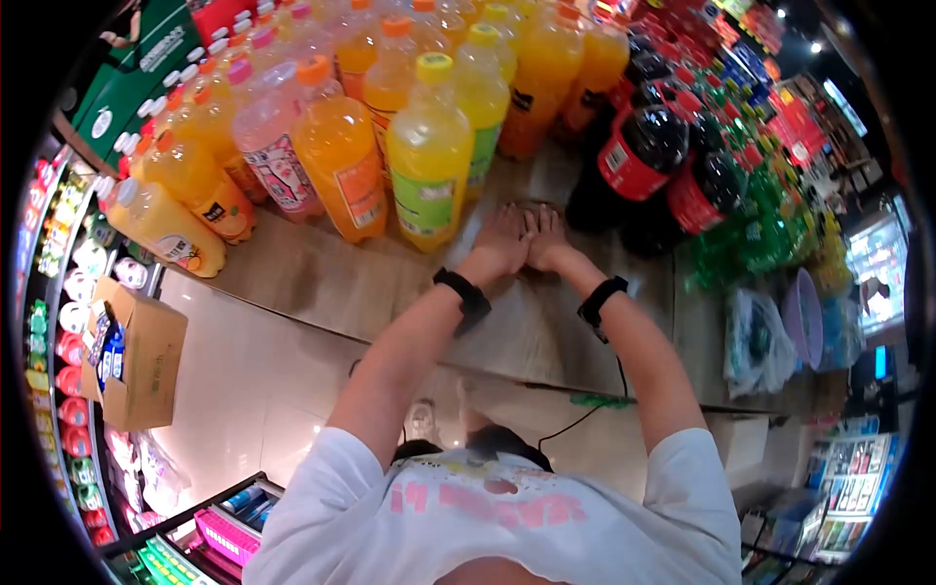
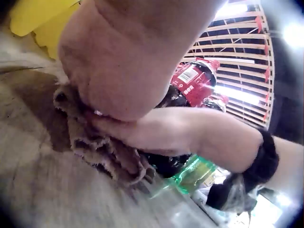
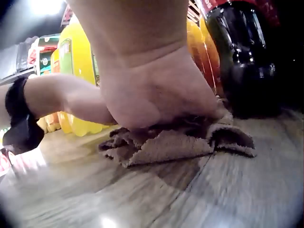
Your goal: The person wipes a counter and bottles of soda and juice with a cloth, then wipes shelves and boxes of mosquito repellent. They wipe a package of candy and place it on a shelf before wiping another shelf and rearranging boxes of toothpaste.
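Note:
Side by side, the left hand [image 1: 500,240] and right hand [image 1: 549,238] press down on a wooden display surface [image 1: 429,312], fingers pointing away from the body. A crumpled brown cloth [image 3: 171,148] lies under the palms, mostly covered in the head view. In the left wrist view the same cloth [image 2: 102,137] bunches beneath both hands. A yellow soda bottle [image 1: 427,156] with a green label stands just left of the hands. Dark cola bottles [image 1: 639,151] with red labels stand right beyond them.
Rows of orange and pink drink bottles [image 1: 283,156] fill the left. Green bottles [image 1: 760,229], a clear plastic bag [image 1: 756,341] and a purple basin [image 1: 802,317] sit at the right. A cardboard box [image 1: 146,361] stands at the lower left. A black cable [image 1: 575,421] hangs near the front edge.

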A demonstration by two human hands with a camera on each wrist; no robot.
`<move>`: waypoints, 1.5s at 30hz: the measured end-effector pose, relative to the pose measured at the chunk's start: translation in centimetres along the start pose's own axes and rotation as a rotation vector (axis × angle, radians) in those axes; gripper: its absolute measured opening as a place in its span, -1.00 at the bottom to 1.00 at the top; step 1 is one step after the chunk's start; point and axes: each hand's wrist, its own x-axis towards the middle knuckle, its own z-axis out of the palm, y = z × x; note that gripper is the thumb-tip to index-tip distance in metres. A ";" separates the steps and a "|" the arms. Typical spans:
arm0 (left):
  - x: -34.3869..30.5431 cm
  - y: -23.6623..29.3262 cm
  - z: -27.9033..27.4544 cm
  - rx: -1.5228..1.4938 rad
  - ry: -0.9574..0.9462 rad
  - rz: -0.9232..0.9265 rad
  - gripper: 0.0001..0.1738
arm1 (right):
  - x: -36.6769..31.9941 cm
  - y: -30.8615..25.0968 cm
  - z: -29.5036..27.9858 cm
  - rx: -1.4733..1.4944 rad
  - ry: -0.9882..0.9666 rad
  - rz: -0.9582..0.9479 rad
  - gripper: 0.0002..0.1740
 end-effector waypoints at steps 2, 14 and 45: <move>-1.5 0.3 -0.5 0.069 0.068 -0.065 -0.30 | -3.9 -1.9 -4.7 0.106 -0.048 -0.009 -0.29; -24.1 2.8 -3.2 0.025 -0.078 -0.123 0.02 | -18.1 -12.0 -2.2 0.272 0.056 -0.671 -0.24; -20.0 0.4 2.7 -0.064 0.197 0.267 -0.12 | -20.9 -14.5 3.6 0.256 0.504 0.061 -0.28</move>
